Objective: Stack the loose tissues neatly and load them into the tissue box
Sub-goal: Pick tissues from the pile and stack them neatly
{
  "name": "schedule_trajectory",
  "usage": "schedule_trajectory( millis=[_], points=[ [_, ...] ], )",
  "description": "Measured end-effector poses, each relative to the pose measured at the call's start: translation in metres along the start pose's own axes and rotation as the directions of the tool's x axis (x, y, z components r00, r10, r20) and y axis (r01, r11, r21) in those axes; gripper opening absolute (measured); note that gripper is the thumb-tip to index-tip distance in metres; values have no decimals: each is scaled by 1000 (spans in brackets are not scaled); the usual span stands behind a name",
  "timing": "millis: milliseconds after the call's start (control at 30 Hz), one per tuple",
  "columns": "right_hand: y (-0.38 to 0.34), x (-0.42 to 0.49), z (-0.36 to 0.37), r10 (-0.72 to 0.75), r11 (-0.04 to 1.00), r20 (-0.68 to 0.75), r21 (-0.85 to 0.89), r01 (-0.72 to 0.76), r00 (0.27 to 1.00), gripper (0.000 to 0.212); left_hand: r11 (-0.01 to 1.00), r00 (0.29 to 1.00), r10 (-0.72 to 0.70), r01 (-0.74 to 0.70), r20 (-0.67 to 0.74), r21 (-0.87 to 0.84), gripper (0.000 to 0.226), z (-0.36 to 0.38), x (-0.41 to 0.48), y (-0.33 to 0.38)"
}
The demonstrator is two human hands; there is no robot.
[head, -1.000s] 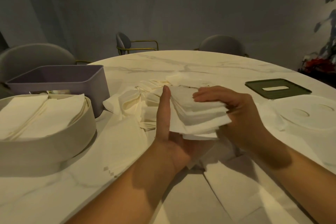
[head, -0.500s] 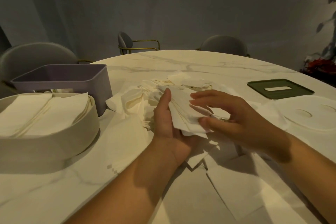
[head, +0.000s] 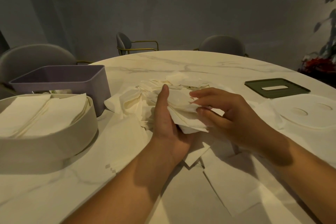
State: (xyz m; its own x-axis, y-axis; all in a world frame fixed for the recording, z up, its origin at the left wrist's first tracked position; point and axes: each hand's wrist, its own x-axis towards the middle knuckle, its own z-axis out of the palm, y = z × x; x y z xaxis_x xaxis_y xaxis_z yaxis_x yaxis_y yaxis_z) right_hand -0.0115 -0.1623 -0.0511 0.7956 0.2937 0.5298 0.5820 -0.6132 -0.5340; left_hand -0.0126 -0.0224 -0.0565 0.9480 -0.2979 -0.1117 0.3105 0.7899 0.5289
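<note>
My left hand [head: 166, 123] cradles a small stack of white tissues [head: 183, 112] from below, thumb upright along its left edge. My right hand [head: 227, 114] pinches the stack's right side between thumb and fingertips. Behind the hands lies a loose pile of tissues [head: 145, 94] on the marble table [head: 181, 63]. More flat tissues [head: 227, 183] are spread in front of me. A cream oval tissue box [head: 54, 143] at the left holds a neat stack of tissues [head: 41, 112].
A purple rectangular box [head: 72, 80] stands behind the cream one. A dark green lid with a slot [head: 276, 87] and a white oval lid [head: 309, 112] lie at the right. Grey chairs [head: 221, 44] ring the far side of the table.
The stack has tilted and dropped lower in my left hand. My right hand has come off the top of the stack and now pinches its right edge.
</note>
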Motion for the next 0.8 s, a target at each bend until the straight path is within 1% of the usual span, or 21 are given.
schedule_trajectory(
  millis=[100, 167, 233, 300, 367, 433, 467, 533, 600, 633, 733, 800],
  points=[
    [-1, 0, 1, 56, 998, -94, 16, -55, 994, 26, 1000, 1000, -11, 11, -13, 13, 47, 1, -1, 0],
    [-4, 0, 1, 47, 998, -137, 45, -41, 990, 25, 1000, 1000, 7, -7, -30, 4, 48, 0, 0, 1],
    [-6, 0, 3, 10, 999, -144, 36, -5, 990, 22, 1000, 999, 19, -19, -44, 1, 49, 1, -1, 2],
    [-8, -1, 4, -24, 1000, -92, 9, 25, 995, 25, 1000, 999, 8, -9, -34, -7, 48, 2, -3, 5],
    [-12, -4, 6, -39, 999, 30, 3, 39, 999, 29, 999, 999, -27, 26, -32, -28, 42, 2, -7, 7],
    [-15, -6, 8, -9, 999, 122, 50, 3, 992, 31, 998, 995, -63, 61, -72, -24, 32, 2, -11, 7],
    [-17, -7, 9, 28, 992, 120, 120, -42, 992, 31, 998, 994, -57, 56, -95, -7, 30, 3, -13, 7],
    [-25, -10, 8, 128, 963, 39, 235, -134, 991, 24, 1000, 992, -9, 11, -128, 16, 26, 6, -17, 6],
    [-37, -14, 9, 261, 936, -72, 264, -234, 963, 18, 999, 988, 32, -30, -150, 16, 22, 11, -24, 4],
    [-42, -16, 12, 336, 906, -112, 310, -288, 935, 19, 999, 987, 39, -36, -157, 24, 22, 12, -24, 1],
    [-61, -29, 19, 555, 767, -152, 475, -432, 818, 38, 999, 991, 17, -11, -133, 50, 30, 17, -30, -5],
    [-71, -38, 21, 640, 630, -96, 635, -448, 763, 44, 998, 991, 32, -24, -129, 59, 31, 16, -33, -6]
  ],
)
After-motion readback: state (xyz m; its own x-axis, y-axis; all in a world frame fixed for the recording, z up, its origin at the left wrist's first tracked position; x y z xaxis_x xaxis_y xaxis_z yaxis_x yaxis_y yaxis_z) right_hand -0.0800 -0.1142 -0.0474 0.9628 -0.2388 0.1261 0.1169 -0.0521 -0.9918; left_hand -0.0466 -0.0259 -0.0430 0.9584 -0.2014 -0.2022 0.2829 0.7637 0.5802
